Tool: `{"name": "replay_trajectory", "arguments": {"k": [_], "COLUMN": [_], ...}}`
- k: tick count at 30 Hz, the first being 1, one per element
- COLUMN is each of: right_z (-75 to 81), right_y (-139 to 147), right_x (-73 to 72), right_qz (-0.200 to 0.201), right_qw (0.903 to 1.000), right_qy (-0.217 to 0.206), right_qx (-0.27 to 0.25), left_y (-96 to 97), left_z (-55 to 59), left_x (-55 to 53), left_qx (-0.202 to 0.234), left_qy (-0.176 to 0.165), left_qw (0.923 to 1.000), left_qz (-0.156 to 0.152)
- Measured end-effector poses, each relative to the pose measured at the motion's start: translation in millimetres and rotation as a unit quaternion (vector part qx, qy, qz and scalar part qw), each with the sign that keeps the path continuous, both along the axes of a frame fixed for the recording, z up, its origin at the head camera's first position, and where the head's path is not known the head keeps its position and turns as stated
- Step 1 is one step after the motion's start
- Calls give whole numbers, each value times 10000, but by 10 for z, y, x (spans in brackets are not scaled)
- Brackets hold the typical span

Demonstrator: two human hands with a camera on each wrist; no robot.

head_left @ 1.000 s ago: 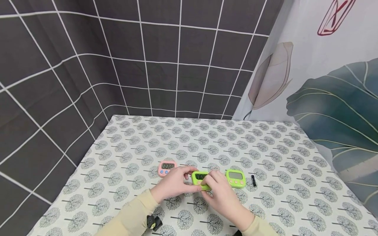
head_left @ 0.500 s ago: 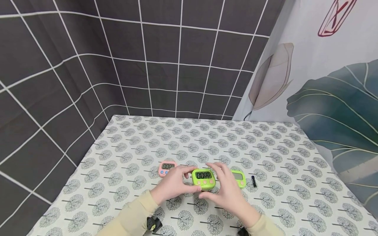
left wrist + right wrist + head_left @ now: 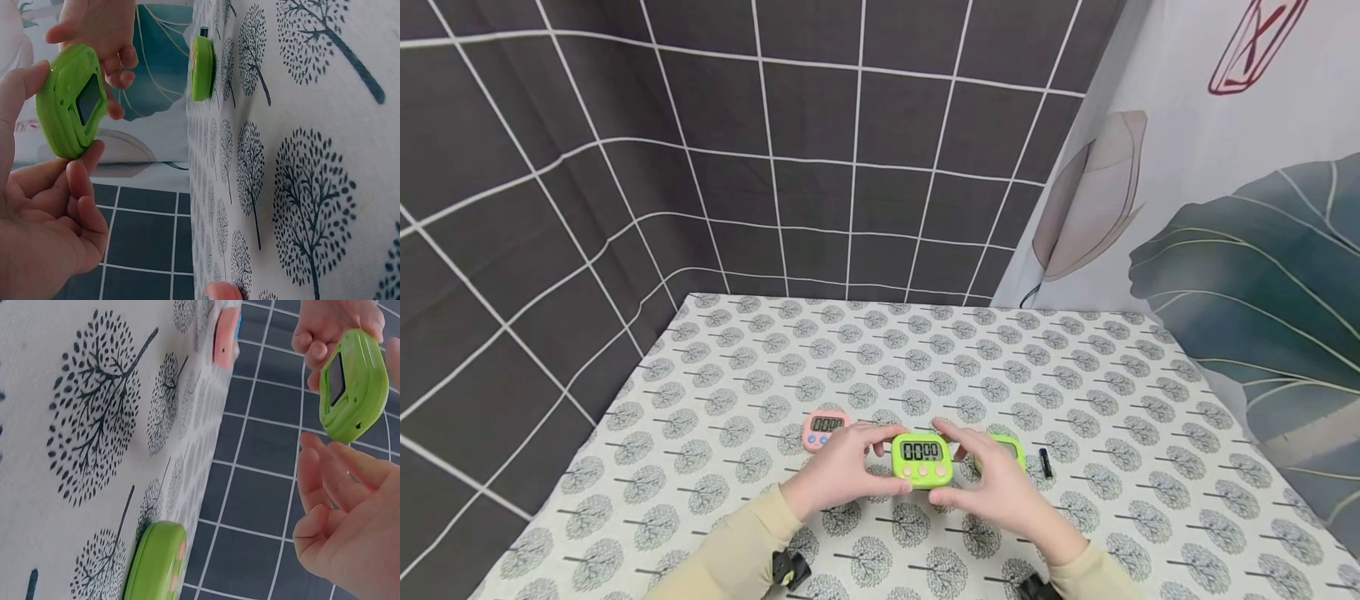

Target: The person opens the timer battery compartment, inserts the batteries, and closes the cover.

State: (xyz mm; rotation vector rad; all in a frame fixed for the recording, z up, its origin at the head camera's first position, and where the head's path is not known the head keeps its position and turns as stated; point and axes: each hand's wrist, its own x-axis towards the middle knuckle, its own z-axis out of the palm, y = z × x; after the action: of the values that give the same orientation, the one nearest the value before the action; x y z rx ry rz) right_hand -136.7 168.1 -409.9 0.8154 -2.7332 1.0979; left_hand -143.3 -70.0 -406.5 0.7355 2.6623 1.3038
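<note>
I see the left hand [image 3: 844,472] pinching a rounded, green plastic timer [image 3: 922,461] above the white tree-printed cloth [image 3: 737,383]; the right hand [image 3: 996,483] is spread beside it, contact unclear. Gripping only its edges seems best.

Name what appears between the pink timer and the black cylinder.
The head view shows, in order, the left hand, the held green timer, the right hand and a partly hidden green timer.

Held green timer [image 3: 922,462] and pink timer [image 3: 816,433] read 00:00.
</note>
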Motion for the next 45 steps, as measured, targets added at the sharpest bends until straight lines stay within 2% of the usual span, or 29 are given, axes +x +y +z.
{"name": "replay_trajectory", "arguments": {"k": [10, 16, 19, 28, 34, 41, 45], "right_z": [8, -5, -23, -4, -53, -161, -211], "right_y": [41, 67, 73, -52, -141, -234, -281], "right_x": [-59, -124, -160, -259, -367, -467, -509], "right_qz": [22, 86, -27, -528, -820, -621, -594], "right_qw": [9998, 9992, 9979, 9905, 9804, 9720, 9681], "right_qy": [-49, -3, -41, -294, -283, 148, 231], "right_qx": [202, 390, 639, 1232, 1771, 2261, 2424], "left_y": [6, 14, 18, 16, 43, 57, 72], "left_z": [-2, -4, -23, -106, -159, -196, -200], "left_x": [-48, -101, -159, -313, -367, -441, -466], "left_qx": [-79, -303, -456, -1060, -1452, -1845, -2081], "left_qy": [27, 41, 96, 140, 365, 449, 534], "left_qw": [9999, 9991, 9979, 9924, 9874, 9811, 9762], "left_qz": [-63, -296, -446, -608, -506, -379, -290]}}
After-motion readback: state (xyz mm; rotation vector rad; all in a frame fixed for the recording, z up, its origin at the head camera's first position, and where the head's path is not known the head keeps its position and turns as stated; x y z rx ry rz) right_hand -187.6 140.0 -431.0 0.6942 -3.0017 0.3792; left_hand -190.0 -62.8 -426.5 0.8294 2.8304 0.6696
